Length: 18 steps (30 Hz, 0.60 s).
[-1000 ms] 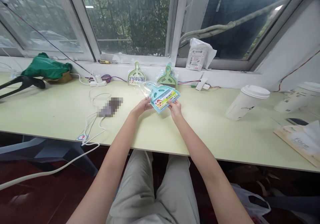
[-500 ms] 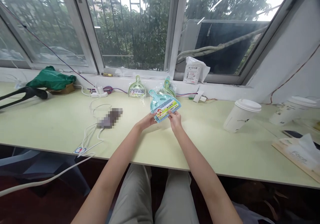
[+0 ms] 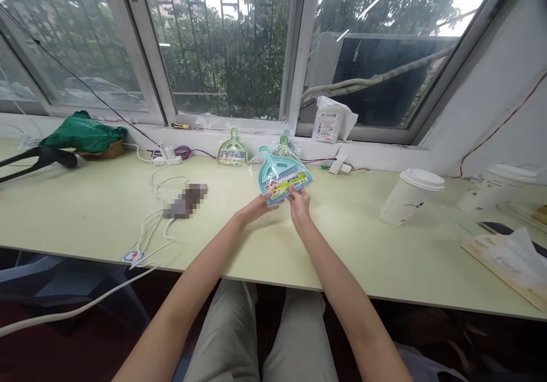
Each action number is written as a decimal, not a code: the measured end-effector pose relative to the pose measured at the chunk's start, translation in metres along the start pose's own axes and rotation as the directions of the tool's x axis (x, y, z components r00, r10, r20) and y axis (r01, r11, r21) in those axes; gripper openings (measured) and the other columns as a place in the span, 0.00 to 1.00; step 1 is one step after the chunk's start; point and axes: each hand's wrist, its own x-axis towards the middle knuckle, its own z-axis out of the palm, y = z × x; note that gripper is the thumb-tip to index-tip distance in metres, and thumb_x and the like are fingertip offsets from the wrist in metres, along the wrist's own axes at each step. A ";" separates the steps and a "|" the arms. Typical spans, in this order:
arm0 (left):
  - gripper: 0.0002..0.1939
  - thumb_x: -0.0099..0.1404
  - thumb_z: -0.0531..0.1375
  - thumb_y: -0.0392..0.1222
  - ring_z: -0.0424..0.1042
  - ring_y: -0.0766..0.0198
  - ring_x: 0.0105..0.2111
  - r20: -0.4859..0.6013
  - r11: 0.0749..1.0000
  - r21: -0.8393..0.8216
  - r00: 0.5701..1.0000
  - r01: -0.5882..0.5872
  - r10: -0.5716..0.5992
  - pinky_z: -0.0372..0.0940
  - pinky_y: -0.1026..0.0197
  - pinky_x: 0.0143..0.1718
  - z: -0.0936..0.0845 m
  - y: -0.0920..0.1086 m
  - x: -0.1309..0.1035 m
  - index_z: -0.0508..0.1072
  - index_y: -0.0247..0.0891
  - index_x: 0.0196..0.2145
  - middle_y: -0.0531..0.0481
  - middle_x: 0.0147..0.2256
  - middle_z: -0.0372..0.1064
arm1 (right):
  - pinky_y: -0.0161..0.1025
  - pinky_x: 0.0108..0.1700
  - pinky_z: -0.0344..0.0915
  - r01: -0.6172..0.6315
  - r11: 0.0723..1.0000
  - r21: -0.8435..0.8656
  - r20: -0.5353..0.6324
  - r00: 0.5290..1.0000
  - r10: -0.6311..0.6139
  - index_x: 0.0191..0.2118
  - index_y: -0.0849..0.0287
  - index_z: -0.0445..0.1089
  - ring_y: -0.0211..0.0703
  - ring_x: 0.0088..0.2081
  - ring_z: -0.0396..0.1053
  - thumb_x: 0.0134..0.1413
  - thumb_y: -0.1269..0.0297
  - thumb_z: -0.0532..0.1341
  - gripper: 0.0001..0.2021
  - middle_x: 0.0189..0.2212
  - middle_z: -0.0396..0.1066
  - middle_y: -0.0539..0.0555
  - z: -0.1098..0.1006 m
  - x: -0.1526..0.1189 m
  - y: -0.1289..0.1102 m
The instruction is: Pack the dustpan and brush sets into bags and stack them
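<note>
A packaged blue dustpan and brush set [image 3: 284,177] is held above the table, its handle tilted up to the left and its yellow-green label facing me. My left hand [image 3: 257,206] grips its lower left edge. On its lower right edge, my right hand [image 3: 299,202] is closed with the thumb over the label. Behind it, a green dustpan set [image 3: 233,150] in clear wrap leans on the wall. More dustpan sets [image 3: 285,141] with green and blue handles stand partly hidden behind the held one.
White cups [image 3: 411,197] and a tissue pack [image 3: 508,262] are on the right. Cables [image 3: 151,228], a power strip [image 3: 167,158], a green bag [image 3: 84,131] and a black object [image 3: 40,157] lie on the left. A white package [image 3: 331,120] sits on the sill.
The blue dustpan set has turned slightly more upright and shifted a little right. Both hands still hold it, and the left hand's grip has moved slightly.
</note>
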 end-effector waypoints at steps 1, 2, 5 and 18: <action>0.24 0.62 0.60 0.53 0.63 0.51 0.58 -0.054 0.999 -0.017 0.998 -0.044 0.043 0.56 0.48 0.60 0.001 0.000 0.002 0.70 0.40 0.53 0.42 0.58 0.63 | 0.41 0.49 0.71 -0.008 1.000 0.001 0.003 1.000 0.008 0.38 0.59 0.69 0.43 0.44 0.74 0.42 0.66 0.68 0.14 0.38 0.76 0.55 0.000 0.000 0.001; 0.23 0.62 0.60 0.53 0.63 0.52 0.58 -0.109 0.996 -0.031 0.991 -0.082 0.078 0.56 0.50 0.60 0.002 0.001 0.003 0.71 0.39 0.51 0.43 0.57 0.64 | 0.41 0.49 0.71 -0.019 1.000 0.008 0.004 1.000 0.018 0.38 0.59 0.69 0.43 0.44 0.74 0.41 0.67 0.68 0.14 0.38 0.76 0.55 0.001 -0.001 0.002; 0.22 0.61 0.61 0.50 0.66 0.53 0.55 -0.226 0.991 -0.031 0.967 -0.126 0.116 0.59 0.52 0.58 0.007 0.000 0.004 0.71 0.38 0.50 0.44 0.55 0.68 | 0.40 0.48 0.72 -0.036 0.999 0.035 -0.005 0.999 0.036 0.38 0.59 0.69 0.43 0.43 0.74 0.41 0.68 0.68 0.15 0.38 0.76 0.55 0.002 -0.004 0.006; 0.25 0.59 0.63 0.50 0.66 0.51 0.56 -0.237 0.987 0.022 0.958 -0.160 0.161 0.61 0.50 0.57 0.008 -0.004 0.011 0.68 0.38 0.52 0.41 0.55 0.66 | 0.40 0.50 0.71 -0.024 1.000 0.017 -0.066 0.997 0.025 0.39 0.59 0.68 0.42 0.46 0.73 0.43 0.70 0.64 0.13 0.42 0.75 0.55 0.000 0.000 0.008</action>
